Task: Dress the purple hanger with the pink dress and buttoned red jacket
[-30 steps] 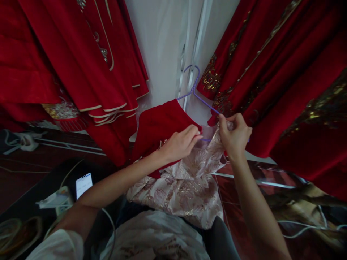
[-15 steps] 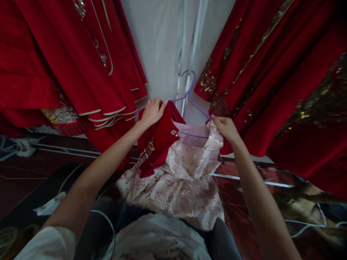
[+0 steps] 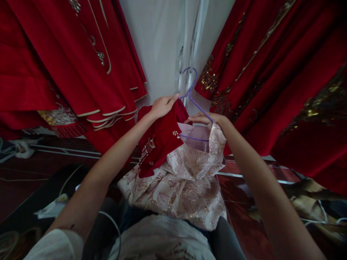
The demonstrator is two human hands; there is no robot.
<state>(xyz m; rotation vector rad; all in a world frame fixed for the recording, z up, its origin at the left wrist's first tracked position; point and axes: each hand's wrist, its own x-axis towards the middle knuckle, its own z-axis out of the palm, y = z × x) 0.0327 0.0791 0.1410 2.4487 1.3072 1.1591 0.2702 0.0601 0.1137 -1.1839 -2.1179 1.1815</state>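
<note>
A pale pink brocade dress (image 3: 195, 162) with a gold-flecked floral pattern hangs on a purple hanger (image 3: 200, 109) in front of my lap. Over its left shoulder lies a small red jacket (image 3: 165, 133) with beaded trim and a dangling bead ornament (image 3: 148, 148). My left hand (image 3: 164, 106) pinches the red jacket near its top edge, close to the hanger's neck. Reaching across behind the hanger's right arm, my right hand (image 3: 208, 117) has its fingers stretched leftward, their tips at the jacket's far red panel. The dress's right shoulder stays on the hanger.
Red garments with cream edging (image 3: 108, 94) hang on the left, and red ones with gold sequins (image 3: 244, 83) on the right. Between them stands a pale panel (image 3: 154, 43) with metal rails. A black surface (image 3: 32, 195) holding small items lies at lower left.
My left hand has slid right along the red jacket toward the hanger's neck. My right hand has let go of the dress's shoulder and moved left, fingers extending behind the hanger.
</note>
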